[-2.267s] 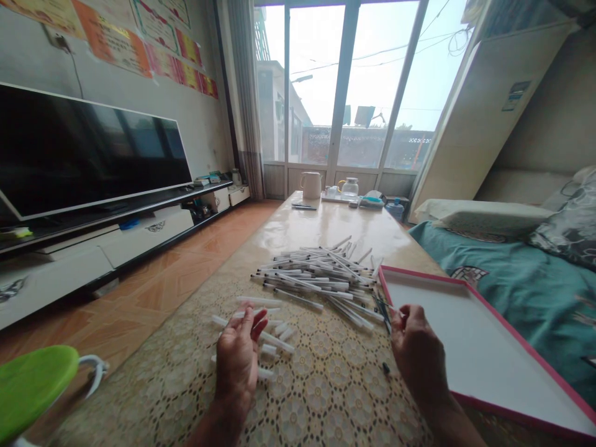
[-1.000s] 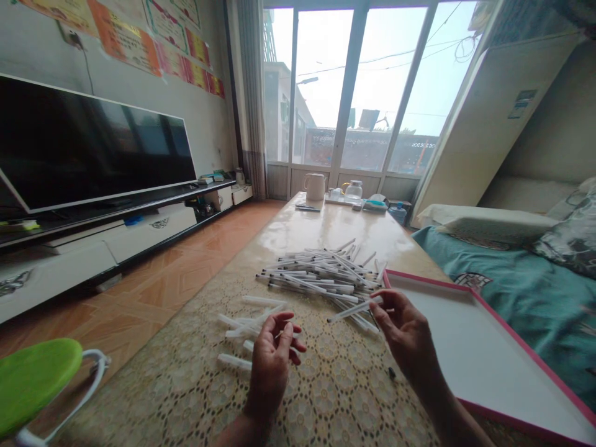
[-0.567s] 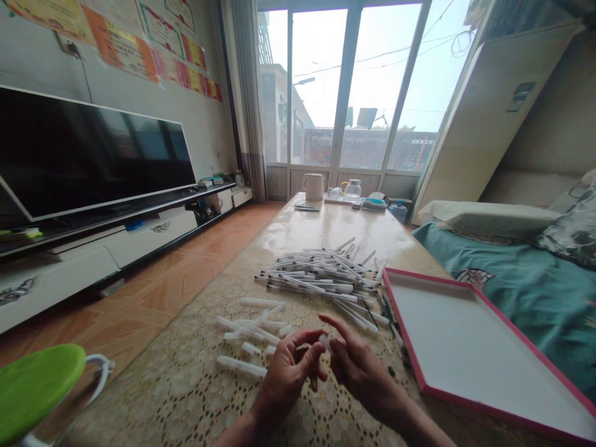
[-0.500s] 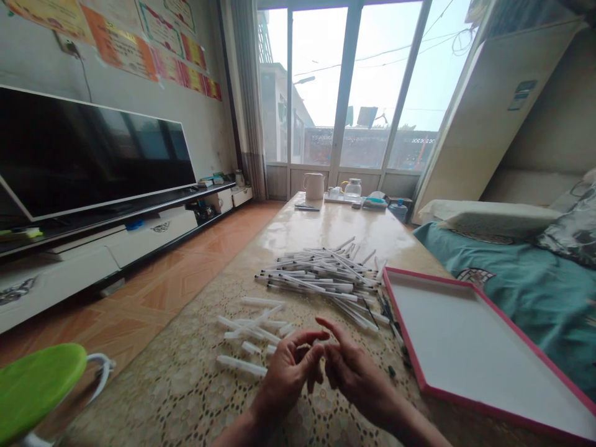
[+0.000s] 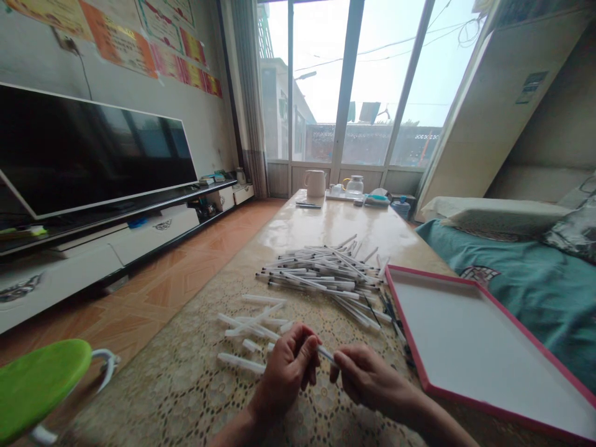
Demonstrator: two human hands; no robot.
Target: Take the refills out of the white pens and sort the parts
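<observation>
My left hand [image 5: 289, 366] and my right hand [image 5: 365, 375] are closed on the two ends of a slim white pen piece [image 5: 326, 354], held level just above the table. Fingers cover both ends, so its tip is hidden. Left of my left hand lie several translucent white pen tubes and caps [image 5: 241, 362], loosely scattered. Beyond the hands sits a heap of white pens [image 5: 321, 270], many with dark ends. Several thin black pieces [image 5: 393, 316] lie to the right of the heap.
A shallow white tray with a pink rim [image 5: 406, 335] rests on the right of the patterned tablecloth [image 5: 186, 379]. At the table's far end stand a pale kettle [image 5: 315, 184] and a glass pitcher [image 5: 354, 186]. A green stool [image 5: 44, 382] is at the lower left.
My hands were together at the fingertips; my right hand has drawn back to the right and closed. The slim white pen piece now shows between them.
</observation>
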